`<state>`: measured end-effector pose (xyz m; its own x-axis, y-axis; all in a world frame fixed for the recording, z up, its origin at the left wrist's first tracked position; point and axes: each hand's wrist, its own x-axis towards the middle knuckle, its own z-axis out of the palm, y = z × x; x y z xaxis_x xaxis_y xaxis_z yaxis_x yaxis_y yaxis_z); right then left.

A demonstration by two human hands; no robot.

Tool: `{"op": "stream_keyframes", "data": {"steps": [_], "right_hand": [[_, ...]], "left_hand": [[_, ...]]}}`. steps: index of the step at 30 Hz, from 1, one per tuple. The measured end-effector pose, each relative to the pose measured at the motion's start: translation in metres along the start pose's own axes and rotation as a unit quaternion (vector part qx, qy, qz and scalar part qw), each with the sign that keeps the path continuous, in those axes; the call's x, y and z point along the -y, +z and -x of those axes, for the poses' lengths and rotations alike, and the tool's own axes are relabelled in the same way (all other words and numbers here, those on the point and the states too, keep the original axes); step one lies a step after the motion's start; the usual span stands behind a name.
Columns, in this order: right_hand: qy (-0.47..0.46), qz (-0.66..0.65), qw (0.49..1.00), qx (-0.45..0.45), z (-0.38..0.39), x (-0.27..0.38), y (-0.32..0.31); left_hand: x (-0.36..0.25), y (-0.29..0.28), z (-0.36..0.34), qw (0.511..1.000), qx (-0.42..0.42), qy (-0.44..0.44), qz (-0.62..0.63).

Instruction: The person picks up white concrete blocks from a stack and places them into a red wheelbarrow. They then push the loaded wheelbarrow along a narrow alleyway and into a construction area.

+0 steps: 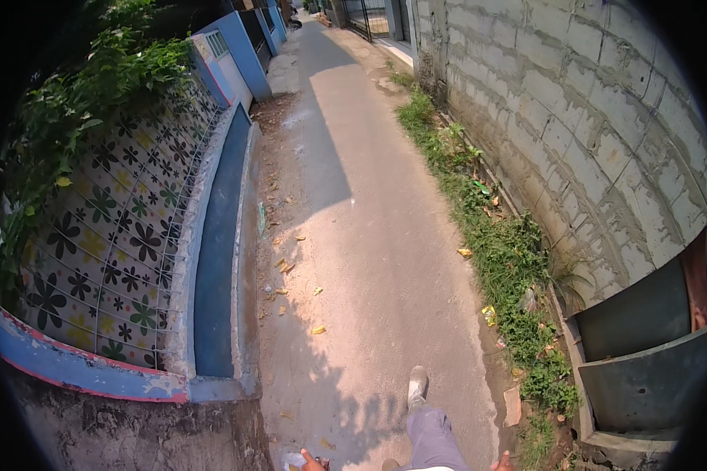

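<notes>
At the lower edge my left hand [314, 462] shows only in part, hanging beside my body over the lane. Its thumb and a fingertip stand apart, and no held thing can be made out. A whitish crumpled scrap [294, 459] appears just left of it; whether they touch is unclear. My right hand [503, 462], also cut off by the lower edge, has its thumb raised away from the other visible finger, with nothing seen in it. Between the hands, my leg in greyish trousers [434, 439] steps forward, its pale shoe [418, 385] on the paved lane [393, 259].
A low blue-painted wall [216, 259] with a wire grid and flower-patterned sheet [106, 251] runs along the left. Grass [495, 259] and litter line the right, below a grey block wall [573, 118]. Dark curved panels [644, 377] stand at the lower right. Yellow leaves [318, 330] dot the lane.
</notes>
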<state>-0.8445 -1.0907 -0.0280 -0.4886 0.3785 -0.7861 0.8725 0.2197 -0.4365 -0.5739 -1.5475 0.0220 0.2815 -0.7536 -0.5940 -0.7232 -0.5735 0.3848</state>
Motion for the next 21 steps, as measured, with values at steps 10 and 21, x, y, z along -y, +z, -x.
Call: {"op": "stream_keyframes", "data": {"steps": [10, 21], "right_hand": [[-0.011, -0.018, 0.999, 0.033, -0.019, 0.236, 0.149], [-0.216, 0.306, 0.925, 0.063, -0.075, 0.488, 0.382]], "left_hand": [[-0.273, 0.056, -0.042, 1.000, 0.014, 0.015, 0.006], [-0.563, 0.115, -0.150, 1.000, -0.021, 0.022, 0.008]]}}
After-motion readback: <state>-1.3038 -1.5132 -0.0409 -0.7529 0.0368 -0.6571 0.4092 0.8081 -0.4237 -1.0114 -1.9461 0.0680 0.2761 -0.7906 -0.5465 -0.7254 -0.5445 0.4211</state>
